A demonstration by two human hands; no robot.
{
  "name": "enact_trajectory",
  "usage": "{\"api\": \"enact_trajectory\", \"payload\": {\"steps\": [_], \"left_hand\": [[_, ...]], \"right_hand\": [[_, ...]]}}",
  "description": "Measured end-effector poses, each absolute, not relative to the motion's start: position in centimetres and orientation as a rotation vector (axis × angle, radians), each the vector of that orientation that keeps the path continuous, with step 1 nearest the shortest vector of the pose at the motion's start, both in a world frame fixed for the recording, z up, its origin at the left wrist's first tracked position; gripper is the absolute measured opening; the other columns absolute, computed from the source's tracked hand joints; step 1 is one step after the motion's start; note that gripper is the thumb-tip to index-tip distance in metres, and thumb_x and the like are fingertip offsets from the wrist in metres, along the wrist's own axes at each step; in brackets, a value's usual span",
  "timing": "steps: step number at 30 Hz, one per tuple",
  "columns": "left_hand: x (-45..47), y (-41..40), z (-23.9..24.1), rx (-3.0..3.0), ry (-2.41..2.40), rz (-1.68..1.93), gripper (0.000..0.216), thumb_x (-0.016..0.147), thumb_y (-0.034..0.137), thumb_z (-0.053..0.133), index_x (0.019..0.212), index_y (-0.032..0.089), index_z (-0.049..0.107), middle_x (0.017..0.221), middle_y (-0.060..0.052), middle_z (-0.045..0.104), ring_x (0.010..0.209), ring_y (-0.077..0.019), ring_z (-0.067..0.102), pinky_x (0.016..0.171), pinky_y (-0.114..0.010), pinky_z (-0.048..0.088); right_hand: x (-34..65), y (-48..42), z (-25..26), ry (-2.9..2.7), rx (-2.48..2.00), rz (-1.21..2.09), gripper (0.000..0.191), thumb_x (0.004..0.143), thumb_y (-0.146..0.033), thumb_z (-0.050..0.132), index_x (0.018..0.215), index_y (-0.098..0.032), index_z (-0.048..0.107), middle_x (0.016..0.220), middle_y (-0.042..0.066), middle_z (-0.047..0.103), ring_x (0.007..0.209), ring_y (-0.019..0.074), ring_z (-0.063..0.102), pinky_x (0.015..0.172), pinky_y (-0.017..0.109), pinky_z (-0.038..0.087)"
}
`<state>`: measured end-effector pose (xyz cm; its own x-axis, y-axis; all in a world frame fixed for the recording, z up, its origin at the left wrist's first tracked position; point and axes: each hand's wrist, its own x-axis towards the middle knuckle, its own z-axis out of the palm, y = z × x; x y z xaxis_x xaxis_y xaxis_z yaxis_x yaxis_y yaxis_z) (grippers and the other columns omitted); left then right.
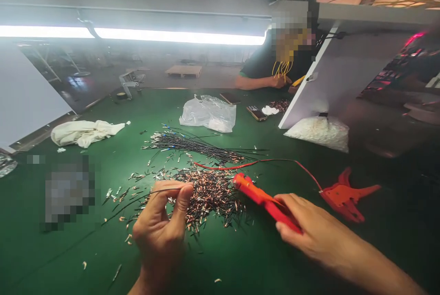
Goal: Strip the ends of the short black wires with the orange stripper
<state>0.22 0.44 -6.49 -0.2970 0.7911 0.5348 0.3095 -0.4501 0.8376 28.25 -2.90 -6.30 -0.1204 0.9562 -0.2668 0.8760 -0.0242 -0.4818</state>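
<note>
My left hand pinches a thin black wire between thumb and fingertips; its long end trails down to the left. In my right hand is a red wire stripper, its head pointing up and left, a short gap from the wire's held end. Between and behind the hands lies a heap of short black wire offcuts with coppery ends. Beyond the heap stretches a bundle of long black wires, metal ends at the left. Whether the stripper's jaws are apart I cannot tell.
A second red-orange tool lies at the right, with a red wire running from it. Further back are a clear plastic bag, a white cloth, a bag of white pieces and phones. A person sits opposite, holding yellow wires.
</note>
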Motion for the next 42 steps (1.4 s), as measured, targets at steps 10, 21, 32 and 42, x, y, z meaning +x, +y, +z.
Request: {"api": "enact_trajectory", "payload": {"steps": [10, 21, 32, 42], "left_hand": [[-0.5, 0.5, -4.9, 1.383, 1.123, 1.754, 0.013, 0.086, 0.023, 0.073, 0.073, 0.021, 0.074, 0.072, 0.001, 0.066, 0.073, -0.0114, 0.061, 0.063, -0.018, 0.049], [-0.5, -0.7, -4.1, 1.744, 1.273, 1.887, 0.017, 0.086, 0.006, 0.067, 0.086, 0.023, 0.072, 0.077, 0.004, 0.065, 0.071, -0.0095, 0.059, 0.06, -0.021, 0.046], [-0.2, -0.6, -4.2, 2.269, 1.223, 1.955, 0.018, 0.083, 0.001, 0.067, 0.088, 0.018, 0.069, 0.071, 0.003, 0.063, 0.063, -0.0104, 0.054, 0.062, -0.028, 0.04], [-1.5, -1.4, -4.6, 2.716, 1.229, 1.76, 0.021, 0.082, 0.009, 0.073, 0.101, 0.018, 0.069, 0.077, -0.001, 0.069, 0.078, -0.0161, 0.059, 0.074, -0.03, 0.046]], "right_hand": [[24.4, -3.1, -6.1, -0.82, -0.697, 2.018, 0.066, 0.055, -0.005, 0.051, 0.116, -0.024, 0.066, 0.107, 0.005, 0.073, 0.104, 0.0323, 0.068, 0.095, 0.052, 0.047], [20.6, -4.5, -8.7, -0.714, -0.461, 2.182, 0.04, 0.073, -0.021, 0.072, 0.111, -0.019, 0.062, 0.092, 0.005, 0.07, 0.085, 0.0249, 0.07, 0.086, 0.048, 0.051], [20.5, -4.5, -9.1, -0.904, -0.489, 2.084, 0.038, 0.077, -0.029, 0.079, 0.106, -0.014, 0.061, 0.092, 0.007, 0.067, 0.08, 0.017, 0.065, 0.074, 0.033, 0.052], [19.9, -4.8, -9.9, -0.83, -0.459, 2.103, 0.041, 0.075, -0.028, 0.079, 0.111, -0.017, 0.061, 0.094, 0.008, 0.07, 0.079, 0.0191, 0.068, 0.072, 0.035, 0.055]]}}
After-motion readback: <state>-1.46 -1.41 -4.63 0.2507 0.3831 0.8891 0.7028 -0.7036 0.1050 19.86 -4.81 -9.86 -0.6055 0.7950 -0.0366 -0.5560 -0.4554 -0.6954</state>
